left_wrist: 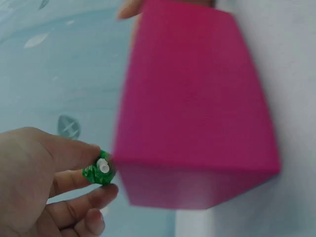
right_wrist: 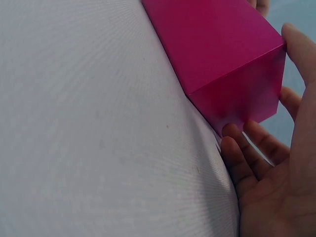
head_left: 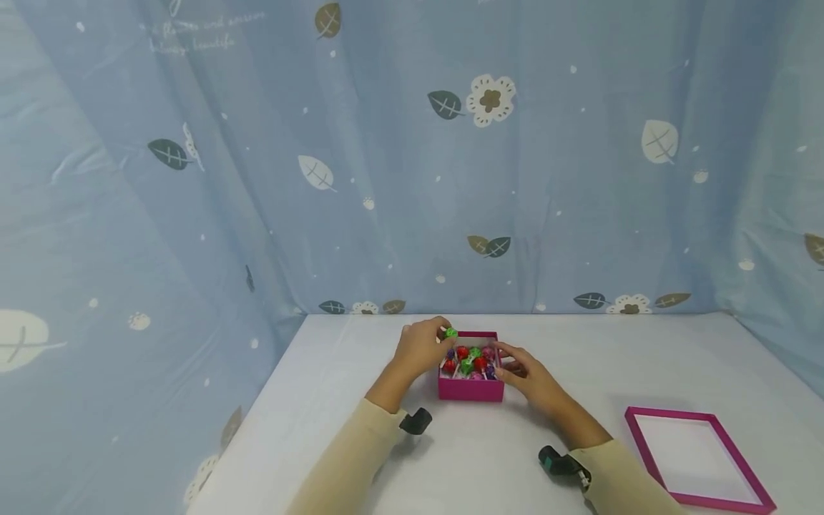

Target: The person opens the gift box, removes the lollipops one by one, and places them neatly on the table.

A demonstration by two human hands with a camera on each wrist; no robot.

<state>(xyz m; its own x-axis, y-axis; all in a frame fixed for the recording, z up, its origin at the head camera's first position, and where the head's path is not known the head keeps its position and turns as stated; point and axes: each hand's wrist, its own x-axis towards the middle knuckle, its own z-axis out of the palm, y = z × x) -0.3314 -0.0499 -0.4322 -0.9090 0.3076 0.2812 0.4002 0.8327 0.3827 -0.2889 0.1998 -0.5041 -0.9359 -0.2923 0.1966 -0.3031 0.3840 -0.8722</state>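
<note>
A pink box [head_left: 471, 390] stands on the table, filled with several lollipops [head_left: 475, 363] in red, green, pink and purple wrappers. My left hand [head_left: 421, 347] is at the box's back left corner. Between its thumb and fingers it pinches a green lollipop [left_wrist: 100, 170], whose white stick end points at the left wrist camera. On the box's right side, my right hand [head_left: 529, 379] holds the wall, thumb at the front corner rim and fingers against the outer face. The right wrist view shows those fingertips [right_wrist: 231, 131] touching the side low down.
A pink-rimmed lid [head_left: 702, 458] with a white inside lies open side up at the table's right. The white tabletop [head_left: 360, 336] ends at a blue curtain [head_left: 399, 179] with leaf and flower prints. A black wrist camera [head_left: 415, 421] sticks out from the left sleeve.
</note>
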